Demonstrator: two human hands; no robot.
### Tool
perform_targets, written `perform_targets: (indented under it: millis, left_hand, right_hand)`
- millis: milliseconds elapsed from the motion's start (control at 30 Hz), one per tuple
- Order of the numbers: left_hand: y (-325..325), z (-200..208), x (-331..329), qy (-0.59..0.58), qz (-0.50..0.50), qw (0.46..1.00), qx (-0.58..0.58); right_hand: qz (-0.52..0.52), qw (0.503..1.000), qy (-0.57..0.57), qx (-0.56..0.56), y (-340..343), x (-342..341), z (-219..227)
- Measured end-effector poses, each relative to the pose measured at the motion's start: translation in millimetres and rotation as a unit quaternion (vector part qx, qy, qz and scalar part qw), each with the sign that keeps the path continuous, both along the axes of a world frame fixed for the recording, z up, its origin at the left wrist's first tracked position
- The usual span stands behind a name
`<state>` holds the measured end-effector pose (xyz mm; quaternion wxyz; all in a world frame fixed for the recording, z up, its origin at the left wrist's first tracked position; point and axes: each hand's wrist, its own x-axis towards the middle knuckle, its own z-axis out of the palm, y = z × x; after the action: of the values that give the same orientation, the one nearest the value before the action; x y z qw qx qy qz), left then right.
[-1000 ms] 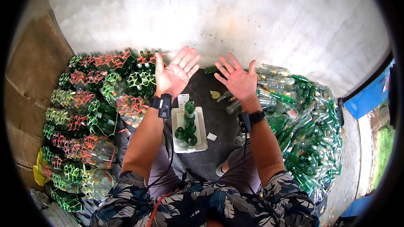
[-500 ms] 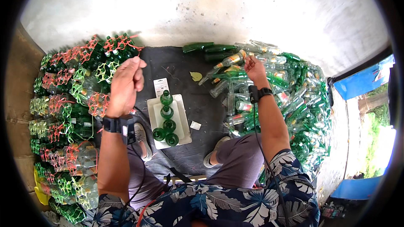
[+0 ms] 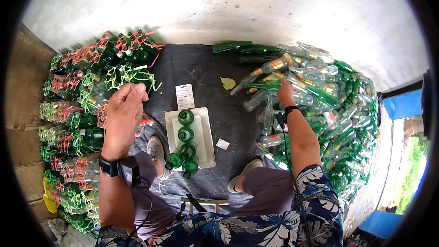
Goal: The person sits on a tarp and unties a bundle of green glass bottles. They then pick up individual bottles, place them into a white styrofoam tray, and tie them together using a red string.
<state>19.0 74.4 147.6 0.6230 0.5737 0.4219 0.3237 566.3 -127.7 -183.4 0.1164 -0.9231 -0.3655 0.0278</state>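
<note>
On the dark mat [image 3: 206,71] btwn the person's knees, a white tray [image 3: 170,130] is holding five green bottles [image 3: 185,135]. Left hand [image 3: 122,114] is hovering, fingers curled, over netted bottle bundles [image 3: 77,110]; can't tell if it's holding anything. Right hand [image 3: 286,93] is reaching into the loose bottle pile [image 3: 329,96], grip hidden.

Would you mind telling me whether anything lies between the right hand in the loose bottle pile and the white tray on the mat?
Nothing solid: between the right hand and the white tray lies bare dark mat, with only a small white scrap nearby.
</note>
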Motion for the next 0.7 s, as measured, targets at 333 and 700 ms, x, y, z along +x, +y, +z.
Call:
perform_targets:
  millis: [333, 700]
  left_hand:
    - [-1, -10, 12, -0.008, 0.004, 1.0, -0.028]
    - [-3, -3, 7, -0.068, -0.001, 0.996, -0.05]
  right_hand:
    - [0.053, 0.979, -0.104, -0.166, 34, -9, -23]
    - [0.047, 0.983, -0.109, -0.139, 19, -19, -2]
